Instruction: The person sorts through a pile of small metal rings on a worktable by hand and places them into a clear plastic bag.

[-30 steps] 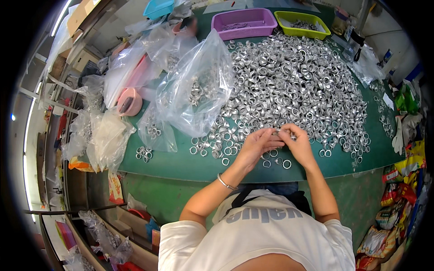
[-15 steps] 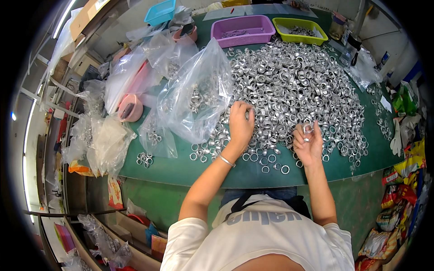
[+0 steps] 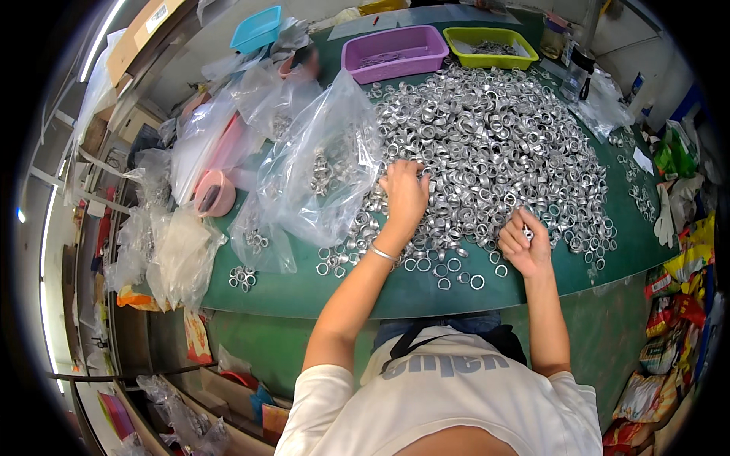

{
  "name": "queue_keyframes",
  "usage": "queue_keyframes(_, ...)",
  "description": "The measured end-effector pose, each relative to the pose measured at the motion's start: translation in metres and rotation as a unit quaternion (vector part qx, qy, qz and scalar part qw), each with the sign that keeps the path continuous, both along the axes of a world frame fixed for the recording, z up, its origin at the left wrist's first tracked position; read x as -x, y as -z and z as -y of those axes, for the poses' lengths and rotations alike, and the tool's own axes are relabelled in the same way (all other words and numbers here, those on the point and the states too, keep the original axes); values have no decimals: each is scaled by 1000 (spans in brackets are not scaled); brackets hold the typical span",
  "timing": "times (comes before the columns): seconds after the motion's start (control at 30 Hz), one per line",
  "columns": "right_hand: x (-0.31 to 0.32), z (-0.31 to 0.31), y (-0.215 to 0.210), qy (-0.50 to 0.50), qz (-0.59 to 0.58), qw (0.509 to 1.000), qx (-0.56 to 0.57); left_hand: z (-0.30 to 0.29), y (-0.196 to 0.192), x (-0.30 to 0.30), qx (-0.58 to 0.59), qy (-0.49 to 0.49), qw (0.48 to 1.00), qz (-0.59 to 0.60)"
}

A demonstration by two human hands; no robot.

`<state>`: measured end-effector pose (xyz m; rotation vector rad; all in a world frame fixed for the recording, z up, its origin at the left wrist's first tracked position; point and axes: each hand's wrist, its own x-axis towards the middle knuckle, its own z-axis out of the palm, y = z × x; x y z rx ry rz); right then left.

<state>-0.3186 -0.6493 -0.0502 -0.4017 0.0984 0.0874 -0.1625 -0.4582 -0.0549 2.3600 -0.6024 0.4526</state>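
I see a clear bag (image 3: 323, 152) slumping beside the metal ring pile (image 3: 494, 137) on the green surface (image 3: 300, 292); a nudge could spill it. My left hand (image 3: 407, 196) is over the pile, fingers half-curled — whether gripping, I can't tell. My right hand (image 3: 528, 242) pinches a ring (image 3: 527, 231) — a slack hold could drop it. Lettering: carton label (image 3: 157, 19), upside-down shirt print (image 3: 449, 366), packets (image 3: 642, 399).

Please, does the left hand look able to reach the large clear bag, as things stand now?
Probably yes: the left hand is at the pile's edge, just right of the large clear bag; only low, loose rings seem to lie between.
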Motion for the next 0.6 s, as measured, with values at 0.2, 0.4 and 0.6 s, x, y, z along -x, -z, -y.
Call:
queue_keyframes(0.2,-4,-3,-18,83,-84,861,495,-2,-7,2,81,14,996,20)
queue_keyframes(0.4,-30,-19,-14,294,38,437,849,-13,-16,27,459,66,854,-236)
queue_keyframes(0.6,-28,-12,-6,272,-32,366,889,-28,-12,54,259,123,937,-200)
